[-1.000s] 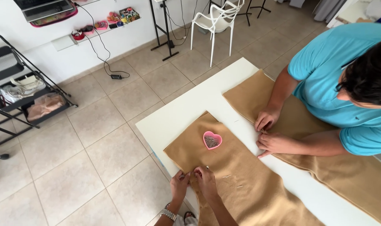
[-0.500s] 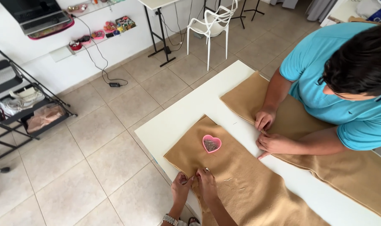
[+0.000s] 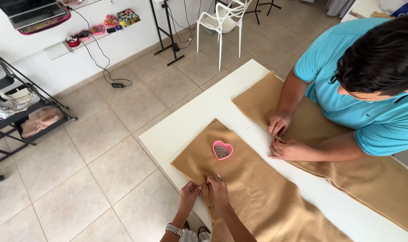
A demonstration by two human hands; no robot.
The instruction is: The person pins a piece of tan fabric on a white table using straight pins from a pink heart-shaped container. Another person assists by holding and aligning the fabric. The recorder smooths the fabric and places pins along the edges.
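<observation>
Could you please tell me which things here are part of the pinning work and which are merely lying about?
In use: left hand, right hand, tan fabric, pink heart-shaped pin dish, white table.
Lying about: white chair, black rack, power adapter.

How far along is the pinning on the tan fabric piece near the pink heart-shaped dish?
Done: a few pins already lie in the tan fabric piece right of the hands. In hand: the left hand and right hand pinch the fabric's near edge on the white table. Left: the edge toward the far corner shows no pins, and the pink heart-shaped dish holds more.
</observation>
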